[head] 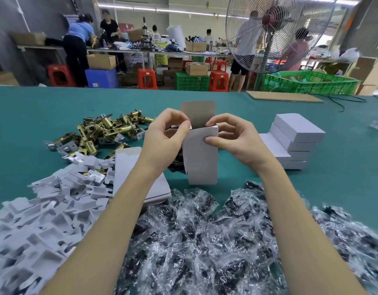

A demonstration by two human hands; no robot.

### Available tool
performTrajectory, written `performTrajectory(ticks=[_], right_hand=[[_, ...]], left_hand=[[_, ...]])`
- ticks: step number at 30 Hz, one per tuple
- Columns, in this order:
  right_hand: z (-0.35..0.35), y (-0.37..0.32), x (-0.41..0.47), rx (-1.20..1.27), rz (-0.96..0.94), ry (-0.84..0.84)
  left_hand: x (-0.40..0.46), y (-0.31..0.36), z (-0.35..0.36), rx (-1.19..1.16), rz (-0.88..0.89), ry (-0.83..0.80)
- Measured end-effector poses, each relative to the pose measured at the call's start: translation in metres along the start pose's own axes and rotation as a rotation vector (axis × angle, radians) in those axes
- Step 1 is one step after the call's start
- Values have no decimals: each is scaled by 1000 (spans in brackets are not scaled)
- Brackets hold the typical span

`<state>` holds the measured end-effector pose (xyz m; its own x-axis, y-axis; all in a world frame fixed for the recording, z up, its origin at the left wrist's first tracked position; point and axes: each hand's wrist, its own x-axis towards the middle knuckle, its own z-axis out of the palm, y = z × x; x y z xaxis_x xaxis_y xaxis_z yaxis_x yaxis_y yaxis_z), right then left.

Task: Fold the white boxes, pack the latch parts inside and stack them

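I hold a white box [200, 158] upright above the green table, its top flap [198, 112] standing open. My left hand [166, 137] pinches the box's upper left edge. My right hand [232, 137] pinches its upper right edge between thumb and fingers. Brass latch parts [107, 128] lie in a heap at the left. A stack of closed white boxes [290, 141] stands to the right. Flat unfolded boxes [128, 165] lie under my left forearm.
White card inserts [45, 209] are piled at the near left. Clear bags of dark screws [205, 241] cover the near edge. A cardboard sheet [283, 96] lies at the far right of the green table [35, 116]. Beyond it stand a large fan [273, 33], crates, stools and people working.
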<state>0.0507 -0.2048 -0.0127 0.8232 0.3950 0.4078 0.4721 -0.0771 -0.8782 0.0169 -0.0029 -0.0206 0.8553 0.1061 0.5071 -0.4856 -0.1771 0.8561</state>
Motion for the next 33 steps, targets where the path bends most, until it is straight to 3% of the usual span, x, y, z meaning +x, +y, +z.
performTrajectory(ticks=[3, 13, 19, 25, 33], right_hand=[[0, 1, 0, -1, -4, 6], [4, -2, -2, 20, -17, 13], [1, -11, -6, 104, -9, 49], [-2, -15, -6, 156, 56, 21], [-4, -14, -7, 198, 108, -1]], left_hand=[[1, 2, 1, -80, -71, -2], [-1, 15, -5, -24, -65, -68], [1, 14, -7, -175, -128, -95], [0, 13, -12, -347, -192, -246], [-2, 8, -1, -287, -214, -165]])
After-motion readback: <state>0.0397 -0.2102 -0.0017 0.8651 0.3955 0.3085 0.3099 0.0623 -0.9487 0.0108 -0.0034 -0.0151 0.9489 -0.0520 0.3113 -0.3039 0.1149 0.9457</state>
